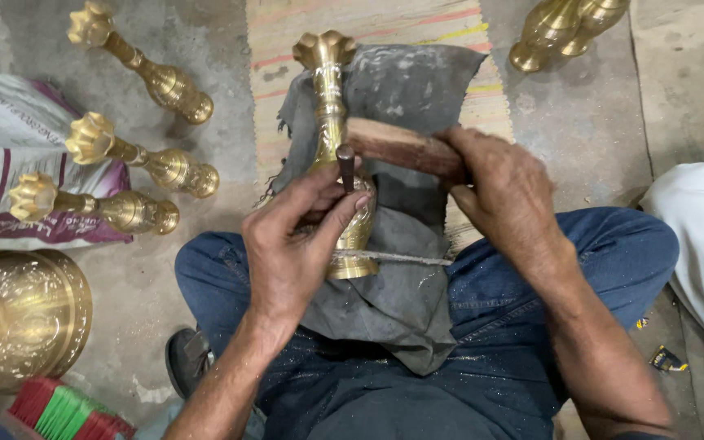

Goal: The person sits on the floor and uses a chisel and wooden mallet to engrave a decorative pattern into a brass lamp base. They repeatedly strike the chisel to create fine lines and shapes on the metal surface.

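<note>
Brass vase (332, 122) – fluted mouth, engraved neck – lies on grey cloth (417, 90). L hand (295, 244) grips punch (345, 165), R hand (503, 191) wooden mallet (397, 147). Three more vases (136, 167) lie nearby.

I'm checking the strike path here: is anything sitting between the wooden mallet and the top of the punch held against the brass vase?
Nothing visible does. The wooden mallet in the right hand sits right beside the head of the punch, which the left hand pinches lower down against the brass vase; the fingers stay below the punch head.

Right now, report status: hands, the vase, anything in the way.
Left hand pinches punch against brass vase. Right hand grips wooden mallet at punch head. Vase lies on grey cloth over lap. Nothing blocking.
</note>
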